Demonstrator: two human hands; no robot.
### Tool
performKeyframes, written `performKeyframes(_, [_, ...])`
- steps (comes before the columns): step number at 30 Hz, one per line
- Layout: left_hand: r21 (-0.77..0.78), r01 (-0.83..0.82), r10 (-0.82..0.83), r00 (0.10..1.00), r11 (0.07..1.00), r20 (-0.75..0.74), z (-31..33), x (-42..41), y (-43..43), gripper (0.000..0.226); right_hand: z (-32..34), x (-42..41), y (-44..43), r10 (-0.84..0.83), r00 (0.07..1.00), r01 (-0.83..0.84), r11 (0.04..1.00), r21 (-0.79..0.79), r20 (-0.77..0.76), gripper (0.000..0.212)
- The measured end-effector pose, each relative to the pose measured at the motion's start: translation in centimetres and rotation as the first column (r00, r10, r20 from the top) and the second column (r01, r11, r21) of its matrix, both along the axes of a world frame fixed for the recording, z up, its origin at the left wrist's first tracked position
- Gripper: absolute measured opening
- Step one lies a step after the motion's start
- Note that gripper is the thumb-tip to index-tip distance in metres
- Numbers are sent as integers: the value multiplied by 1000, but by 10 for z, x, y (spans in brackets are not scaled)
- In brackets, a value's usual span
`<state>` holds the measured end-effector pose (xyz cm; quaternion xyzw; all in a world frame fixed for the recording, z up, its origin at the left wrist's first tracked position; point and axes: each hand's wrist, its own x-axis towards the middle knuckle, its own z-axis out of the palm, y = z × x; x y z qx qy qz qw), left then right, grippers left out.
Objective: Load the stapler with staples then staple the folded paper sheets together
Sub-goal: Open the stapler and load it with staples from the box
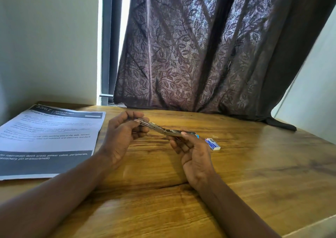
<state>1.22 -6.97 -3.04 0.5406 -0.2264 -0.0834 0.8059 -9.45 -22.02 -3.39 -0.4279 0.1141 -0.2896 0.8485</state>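
**Q:** Head view: what are the hands doing, and why this way?

**A:** I am holding one slim metal stapler (166, 130), opened out flat, above the wooden desk (245, 165). My left hand (123, 134) is pinching its far end between thumb and curled fingers; my right hand (190, 150) is gripping the near end, thumb on top, where a bit of blue plastic shows. I am keeping it level and spread between both hands, likely so that the staple channel faces up for loading. Whether staples are already in it is too blurred to tell.

**Q:** Where are the other task items, and how many?

**A:** One small blue-and-white staple box (212, 144) is lying on the desk just right of my right hand, probably kept within easy reach. One printed white paper sheet with dark bands (49, 139) is lying flat at the left, apart from both hands, waiting to be stapled. I cannot tell whether further sheets are lying under it. A dark leaf-patterned curtain (200, 52) is hanging behind.
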Motion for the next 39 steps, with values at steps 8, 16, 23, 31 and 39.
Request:
performKeyframes(8, [-4,24,-24,990,1000,-142,0,5,0,16,6,-5,-1,51,999,-51,995,86,8,16])
performKeyframes(16, [3,-13,13,993,1000,-115,0,8,6,20,-1,-7,-7,90,990,-123,923,-365,-104,18])
performKeyframes(23, [62,61,-59,998,996,-26,1,17,15,25,16,2,5,257,854,-472,749,-465,-453,37])
performKeyframes(31, [59,-8,9,1000,998,-28,-3,28,18,21,41,54,40,348,762,-617,644,-452,-546,51])
performKeyframes(39, [119,6,-2,999,993,-33,-11,39,15,19,16,65,39,264,837,-505,708,-493,-479,45])
